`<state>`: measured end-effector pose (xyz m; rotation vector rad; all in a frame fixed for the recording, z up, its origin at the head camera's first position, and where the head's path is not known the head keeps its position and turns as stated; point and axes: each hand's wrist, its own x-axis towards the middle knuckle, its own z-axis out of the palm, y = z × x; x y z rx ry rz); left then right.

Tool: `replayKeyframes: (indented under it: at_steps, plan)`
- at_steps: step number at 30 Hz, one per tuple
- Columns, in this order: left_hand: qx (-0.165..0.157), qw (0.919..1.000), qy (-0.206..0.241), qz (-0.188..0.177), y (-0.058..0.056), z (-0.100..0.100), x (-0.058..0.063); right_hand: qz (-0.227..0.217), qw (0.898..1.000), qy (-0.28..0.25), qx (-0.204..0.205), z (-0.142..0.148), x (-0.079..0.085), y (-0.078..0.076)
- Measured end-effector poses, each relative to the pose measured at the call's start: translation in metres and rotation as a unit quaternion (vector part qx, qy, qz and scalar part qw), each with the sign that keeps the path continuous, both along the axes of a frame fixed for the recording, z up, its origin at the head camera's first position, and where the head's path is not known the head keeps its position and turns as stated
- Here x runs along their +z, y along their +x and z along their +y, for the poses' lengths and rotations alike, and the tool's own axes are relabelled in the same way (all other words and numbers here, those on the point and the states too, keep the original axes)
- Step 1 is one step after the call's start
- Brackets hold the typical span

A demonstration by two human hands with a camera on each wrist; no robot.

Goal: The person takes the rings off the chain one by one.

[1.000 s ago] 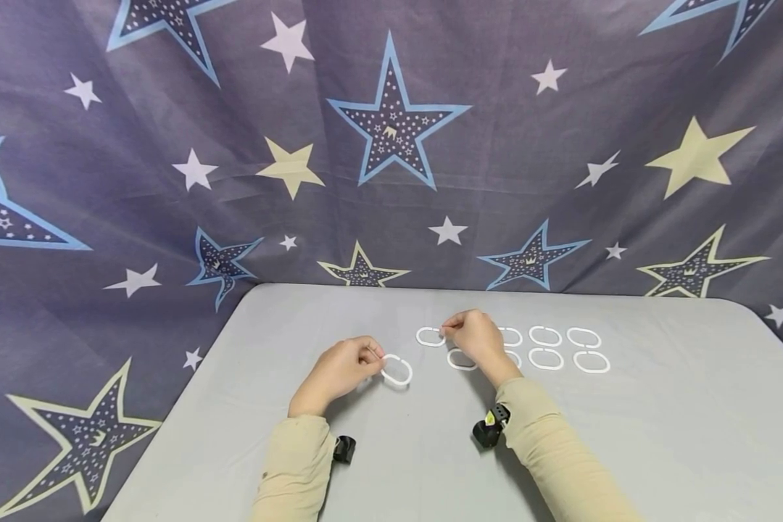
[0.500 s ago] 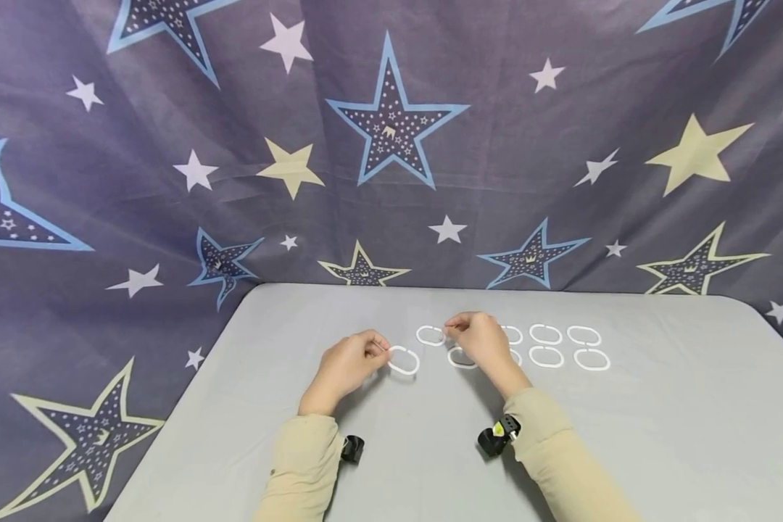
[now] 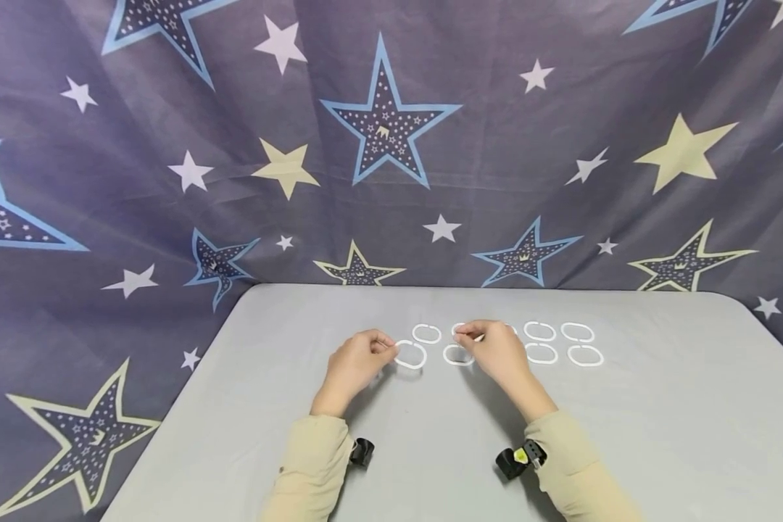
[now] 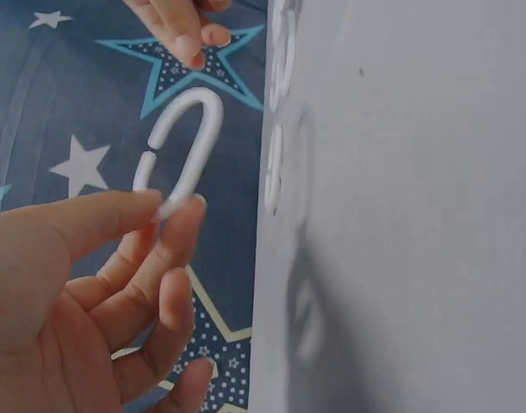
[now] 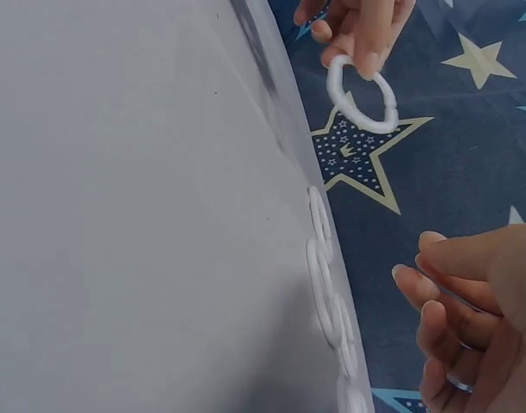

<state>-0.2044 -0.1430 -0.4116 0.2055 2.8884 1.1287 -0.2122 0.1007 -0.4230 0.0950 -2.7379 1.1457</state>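
Note:
My left hand [image 3: 359, 362] pinches a white oval link [image 4: 199, 151] between thumb and fingertips, holding it above the table. A small gap shows in the link's side in the left wrist view. My right hand [image 3: 499, 355] hovers over the laid-out links, fingers loosely bent. Its thumb and forefinger stand apart with nothing between them in the right wrist view. Nearest the held link lies the back row's leftmost link [image 3: 427, 342]. Closer to the right hand is a front-row link [image 3: 457, 364]. The right hand partly hides several links.
More white oval links, such as the front row's rightmost link [image 3: 585, 365], lie in two rows along the far part of the grey table [image 3: 659, 420]. Behind the table's far edge hangs a star-patterned curtain [image 3: 483, 159]. Each wrist carries a small black camera [image 3: 510, 464].
My left hand has moved right and slightly forward with its link, closer to the rows. The right hand has drawn away from the back row's leftmost link, toward the right and slightly nearer me.

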Motion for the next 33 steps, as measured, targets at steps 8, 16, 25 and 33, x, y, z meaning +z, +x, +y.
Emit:
replayKeyframes:
  at_steps: [8, 16, 25, 33]
  plan:
    - [0.027, 0.9996, 0.004, -0.007, -0.003, 0.011, 0.000, 0.022, 1.000, 0.020, 0.005, 0.016, 0.002, 0.018]
    - [0.063, 0.9963, -0.057, 0.010, -0.014, 0.024, -0.002, 0.021, 1.000, 0.015, 0.006, 0.022, 0.000, 0.029]
    - [0.088, 0.9942, -0.057, -0.020, -0.027, 0.030, -0.014, 0.036, 0.999, 0.020, 0.007, 0.023, 0.002, 0.033]
    - [0.090, 0.9934, -0.068, -0.020, -0.027, 0.030, -0.016, 0.036, 0.999, 0.025, 0.005, 0.024, 0.002, 0.035]
